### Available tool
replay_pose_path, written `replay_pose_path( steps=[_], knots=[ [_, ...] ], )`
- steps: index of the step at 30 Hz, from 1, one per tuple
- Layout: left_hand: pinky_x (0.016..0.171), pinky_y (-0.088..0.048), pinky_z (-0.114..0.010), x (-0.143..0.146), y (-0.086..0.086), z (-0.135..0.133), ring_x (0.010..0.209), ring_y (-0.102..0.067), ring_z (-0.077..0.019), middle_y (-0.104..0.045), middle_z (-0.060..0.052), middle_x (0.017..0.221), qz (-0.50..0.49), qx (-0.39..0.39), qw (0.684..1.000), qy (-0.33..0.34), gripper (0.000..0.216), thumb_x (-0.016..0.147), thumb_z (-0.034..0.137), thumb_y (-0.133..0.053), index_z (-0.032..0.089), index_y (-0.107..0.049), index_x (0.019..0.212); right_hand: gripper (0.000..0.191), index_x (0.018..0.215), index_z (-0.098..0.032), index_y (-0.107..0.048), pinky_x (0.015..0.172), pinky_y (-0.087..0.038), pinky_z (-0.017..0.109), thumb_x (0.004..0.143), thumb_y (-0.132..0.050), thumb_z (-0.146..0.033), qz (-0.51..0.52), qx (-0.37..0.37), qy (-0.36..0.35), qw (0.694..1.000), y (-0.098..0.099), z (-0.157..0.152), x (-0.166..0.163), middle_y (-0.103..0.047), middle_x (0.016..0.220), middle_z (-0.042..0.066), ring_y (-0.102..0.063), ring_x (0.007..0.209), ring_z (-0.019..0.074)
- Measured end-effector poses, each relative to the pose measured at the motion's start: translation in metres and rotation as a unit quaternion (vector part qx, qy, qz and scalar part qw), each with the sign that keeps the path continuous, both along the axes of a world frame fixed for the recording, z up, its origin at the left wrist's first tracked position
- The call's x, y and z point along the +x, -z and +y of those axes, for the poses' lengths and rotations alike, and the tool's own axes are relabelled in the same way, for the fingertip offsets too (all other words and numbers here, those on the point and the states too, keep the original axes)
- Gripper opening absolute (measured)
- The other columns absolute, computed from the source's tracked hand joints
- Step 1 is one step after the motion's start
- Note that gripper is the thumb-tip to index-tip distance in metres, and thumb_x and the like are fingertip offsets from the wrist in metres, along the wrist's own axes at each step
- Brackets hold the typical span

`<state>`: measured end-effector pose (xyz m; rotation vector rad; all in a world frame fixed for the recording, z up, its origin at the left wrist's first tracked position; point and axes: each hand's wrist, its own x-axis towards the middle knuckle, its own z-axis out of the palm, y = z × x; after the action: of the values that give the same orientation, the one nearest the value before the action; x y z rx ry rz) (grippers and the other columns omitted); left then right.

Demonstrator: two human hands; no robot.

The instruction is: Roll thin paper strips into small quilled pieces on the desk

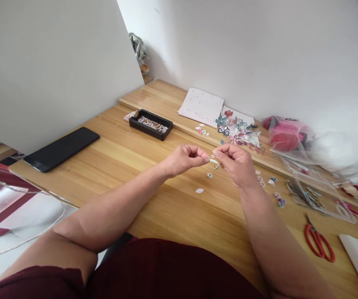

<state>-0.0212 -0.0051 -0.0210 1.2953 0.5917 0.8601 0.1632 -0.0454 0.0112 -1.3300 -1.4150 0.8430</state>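
Observation:
Above the wooden table, my left hand (188,161) is closed in a pinch on a small curved strip (215,162), pale green and white, whose tip hangs free. Close beside it, my right hand (235,161) has thumb and forefinger pressed together near the strip's upper end. Whatever lies between those fingers is too small to make out. On the table under the hands are a small thread bobbin (209,175) and a white leaf-shaped piece (199,190).
A black tray (150,132) of beads stands at the back, a phone (63,149) left. Flower pieces (236,126) lie beyond my hands, near white cards (201,106). Rightward are bobbins (280,200), a clear box (325,197) and red-handled scissors (318,243). A ledge (185,132) crosses behind.

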Motion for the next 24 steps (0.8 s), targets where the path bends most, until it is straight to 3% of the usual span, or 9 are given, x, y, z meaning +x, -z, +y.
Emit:
replay_pose_path(
  steps=[4, 8, 12, 16, 20, 24],
  knots=[
    [0.055, -0.029, -0.024, 0.000, 0.000, 0.002, 0.056, -0.038, -0.0056, -0.057, 0.002, 0.062, -0.044, -0.034, 0.998, -0.024, 0.041, 0.065, 0.048, -0.087, 0.012, -0.069, 0.076, 0.030, 0.071, -0.018, -0.065, 0.043, -0.023, 0.023, 0.060, -0.085, -0.036, 0.160, -0.133, -0.029, 0.978, 0.014, 0.001, -0.004, -0.048, 0.054, -0.006, -0.033, 0.043, 0.0047],
    [0.056, -0.030, -0.024, 0.002, 0.003, 0.005, 0.055, -0.037, -0.0050, -0.058, 0.003, 0.063, -0.076, -0.053, 0.992, -0.080, 0.041, 0.063, 0.047, -0.087, 0.012, -0.069, 0.076, 0.032, 0.066, -0.019, -0.057, 0.045, -0.026, 0.022, 0.061, -0.086, -0.033, 0.202, -0.183, -0.067, 0.960, 0.015, -0.006, -0.013, -0.043, 0.051, -0.008, -0.032, 0.042, 0.0042],
    [0.063, -0.038, -0.024, 0.004, 0.004, 0.005, 0.061, -0.047, -0.0072, -0.063, 0.000, 0.070, -0.053, -0.028, 0.988, -0.143, 0.038, 0.065, 0.045, -0.084, 0.012, -0.069, 0.075, 0.028, 0.066, -0.018, -0.059, 0.046, -0.024, 0.023, 0.071, -0.080, -0.036, 0.111, -0.131, -0.063, 0.983, 0.006, -0.013, -0.016, -0.043, 0.051, -0.007, -0.032, 0.045, 0.0054],
    [0.061, -0.038, -0.024, 0.004, 0.003, 0.003, 0.062, -0.049, -0.0086, -0.064, -0.001, 0.072, 0.000, 0.002, 0.988, -0.155, 0.036, 0.067, 0.045, -0.081, 0.012, -0.069, 0.077, 0.020, 0.071, -0.017, -0.065, 0.048, -0.024, 0.025, 0.080, -0.074, -0.033, -0.030, -0.029, -0.018, 0.999, -0.005, -0.019, -0.012, -0.045, 0.054, -0.005, -0.032, 0.050, 0.0070],
    [0.054, -0.030, -0.022, 0.004, 0.004, 0.000, 0.056, -0.043, -0.0069, -0.058, 0.002, 0.065, 0.057, 0.022, 0.994, -0.092, 0.034, 0.070, 0.044, -0.080, 0.013, -0.068, 0.076, 0.016, 0.074, -0.017, -0.068, 0.049, -0.024, 0.026, 0.082, -0.071, -0.031, -0.101, 0.038, 0.003, 0.994, -0.012, -0.020, -0.004, -0.045, 0.056, -0.004, -0.031, 0.052, 0.0073],
    [0.058, -0.033, -0.023, 0.004, 0.004, -0.003, 0.060, -0.047, -0.0075, -0.061, 0.000, 0.070, 0.060, 0.013, 0.998, -0.007, 0.032, 0.071, 0.042, -0.080, 0.013, -0.069, 0.077, 0.017, 0.073, -0.017, -0.068, 0.049, -0.023, 0.026, 0.081, -0.073, -0.031, -0.090, 0.036, 0.000, 0.995, -0.009, -0.013, 0.002, -0.041, 0.053, -0.005, -0.030, 0.051, 0.0073]
  ],
)
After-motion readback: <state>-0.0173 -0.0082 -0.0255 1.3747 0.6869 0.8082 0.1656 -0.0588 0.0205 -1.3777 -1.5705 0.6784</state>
